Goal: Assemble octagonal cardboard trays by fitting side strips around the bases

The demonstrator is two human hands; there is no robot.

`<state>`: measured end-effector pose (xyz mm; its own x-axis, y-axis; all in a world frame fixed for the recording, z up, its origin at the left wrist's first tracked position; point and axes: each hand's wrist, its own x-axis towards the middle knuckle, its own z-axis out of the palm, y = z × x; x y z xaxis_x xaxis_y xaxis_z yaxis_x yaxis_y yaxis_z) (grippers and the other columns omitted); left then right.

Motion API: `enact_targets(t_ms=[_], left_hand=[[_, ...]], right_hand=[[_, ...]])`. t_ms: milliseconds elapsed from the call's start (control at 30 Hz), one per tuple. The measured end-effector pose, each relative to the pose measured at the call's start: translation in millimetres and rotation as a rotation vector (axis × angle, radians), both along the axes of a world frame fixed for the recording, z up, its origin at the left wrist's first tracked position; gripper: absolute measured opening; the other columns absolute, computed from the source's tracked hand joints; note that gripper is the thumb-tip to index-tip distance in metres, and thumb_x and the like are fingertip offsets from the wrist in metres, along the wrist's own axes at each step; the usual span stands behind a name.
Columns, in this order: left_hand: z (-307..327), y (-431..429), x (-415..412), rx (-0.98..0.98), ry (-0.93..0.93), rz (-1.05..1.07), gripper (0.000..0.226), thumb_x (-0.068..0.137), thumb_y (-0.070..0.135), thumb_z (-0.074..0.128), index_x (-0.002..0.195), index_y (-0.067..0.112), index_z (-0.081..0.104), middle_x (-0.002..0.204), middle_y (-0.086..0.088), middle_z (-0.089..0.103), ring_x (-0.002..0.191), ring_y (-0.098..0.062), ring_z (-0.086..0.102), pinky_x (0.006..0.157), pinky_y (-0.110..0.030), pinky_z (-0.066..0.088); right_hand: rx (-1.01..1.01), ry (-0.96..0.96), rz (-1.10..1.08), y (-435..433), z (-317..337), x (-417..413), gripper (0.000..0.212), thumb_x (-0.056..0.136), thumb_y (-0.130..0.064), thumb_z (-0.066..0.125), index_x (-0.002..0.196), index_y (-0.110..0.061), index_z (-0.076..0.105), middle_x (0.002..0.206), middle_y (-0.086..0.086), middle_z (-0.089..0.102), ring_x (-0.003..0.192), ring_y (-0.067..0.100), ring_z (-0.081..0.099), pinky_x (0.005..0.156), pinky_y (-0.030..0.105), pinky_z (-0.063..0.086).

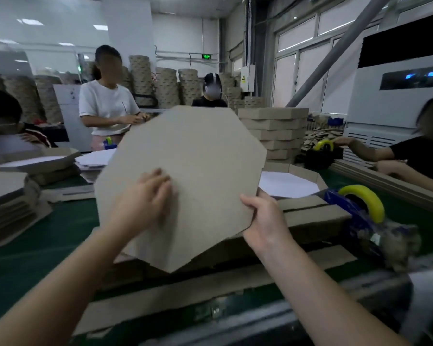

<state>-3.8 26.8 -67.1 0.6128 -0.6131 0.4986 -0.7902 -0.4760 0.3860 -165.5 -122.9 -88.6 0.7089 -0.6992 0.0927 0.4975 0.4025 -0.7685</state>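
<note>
The green bench (23, 258) runs beneath the octagonal base (185, 166), which is held up off it, tilted nearly upright. Its broad face is toward the wearer and one corner points down; as an even octagon it has no real long axis. Behind the base, to its right, stands a stack of finished trays (275, 131). Directly below the base lie flat side strips (310, 221), probably why it is raised: to be set down onto them. Right of the base sits a tape dispenser (360, 211). The left hand (148, 196) lies flat on the base's near face, fingers spread, steadying it. The right hand (263, 216) grips the base's lower right edge, thumb in front
</note>
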Motion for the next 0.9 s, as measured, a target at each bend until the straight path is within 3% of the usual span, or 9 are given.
enact_targets(t_ms=[133,233,367,433,567,667,767,833,900], left_hand=[[10,21,15,-0.123,-0.046,0.355,0.067,0.097,0.056,0.033,0.147,0.012,0.031,0.156,-0.014,0.023,0.143,-0.035,0.019,0.117,-0.049,0.014],[14,36,15,-0.260,0.059,0.501,0.074,0.090,0.065,0.032,0.143,0.014,0.035,0.148,-0.018,0.035,0.135,-0.039,0.031,0.110,-0.054,0.019],[19,53,8,-0.656,0.412,0.305,0.050,0.084,0.048,0.056,0.120,0.012,0.061,0.100,-0.013,0.067,0.092,-0.028,0.061,0.080,-0.035,0.048],[20,56,-9,-0.710,0.426,0.220,0.042,0.081,0.042,0.062,0.116,0.018,0.065,0.105,-0.009,0.068,0.099,-0.025,0.062,0.089,-0.035,0.048],[13,46,-70,-0.622,0.231,0.081,0.036,0.081,0.045,0.064,0.113,0.029,0.065,0.105,0.006,0.065,0.103,-0.015,0.057,0.090,-0.030,0.043],[-6,34,-117,-0.433,0.111,0.025,0.027,0.085,0.046,0.063,0.109,0.035,0.063,0.111,0.003,0.066,0.105,-0.022,0.057,0.091,-0.037,0.045],[-36,23,-156,-0.271,0.061,-0.050,0.024,0.089,0.044,0.060,0.112,0.037,0.061,0.106,0.003,0.062,0.098,-0.024,0.057,0.082,-0.037,0.046],[-56,16,-173,-0.192,0.048,-0.069,0.023,0.090,0.046,0.057,0.113,0.041,0.059,0.105,0.008,0.060,0.097,-0.021,0.058,0.076,-0.034,0.044],[-72,11,-181,-0.135,0.068,-0.103,0.022,0.090,0.047,0.057,0.112,0.044,0.058,0.105,0.012,0.060,0.097,-0.017,0.057,0.074,-0.030,0.041]], right_hand=[[0.046,-0.034,0.084,22,-17,-60,0.035,0.085,0.003,0.049,0.111,-0.011,0.068,0.107,0.014,0.073,0.091,0.028,0.071,0.083,0.041,0.057],[-0.002,-0.032,0.155,34,-36,-103,0.038,0.072,-0.003,0.057,0.107,-0.012,0.070,0.106,0.015,0.073,0.090,0.027,0.072,0.076,0.039,0.060],[-0.161,0.104,0.040,34,-42,-135,0.034,0.072,0.006,0.058,0.100,-0.008,0.070,0.099,0.015,0.074,0.084,0.026,0.072,0.070,0.033,0.059],[-0.374,0.355,-0.185,26,-39,-143,0.028,0.083,0.002,0.064,0.109,-0.010,0.066,0.108,0.012,0.072,0.091,0.022,0.070,0.076,0.032,0.056],[-0.774,0.779,-0.567,12,-33,-149,0.089,0.081,-0.029,0.077,0.151,-0.013,0.025,0.155,0.004,0.029,0.141,0.021,0.032,0.112,0.039,0.033],[-1.190,0.566,-0.751,25,-28,-147,0.076,0.089,-0.035,0.065,0.152,-0.016,0.025,0.161,-0.001,0.016,0.148,0.013,0.010,0.120,0.037,0.015],[-1.641,0.549,-0.735,37,-30,-142,0.063,0.093,-0.042,0.046,0.150,-0.021,0.030,0.160,-0.001,0.020,0.150,0.015,0.006,0.120,0.049,0.001],[-1.789,0.685,-0.624,39,-36,-138,0.058,0.095,-0.047,0.036,0.149,-0.026,0.031,0.157,-0.006,0.030,0.148,0.012,0.017,0.118,0.058,-0.004],[-1.787,0.790,-0.450,35,-46,-134,0.046,0.099,-0.045,0.037,0.141,-0.029,0.043,0.139,-0.010,0.051,0.133,0.012,0.040,0.118,0.057,0.008]])
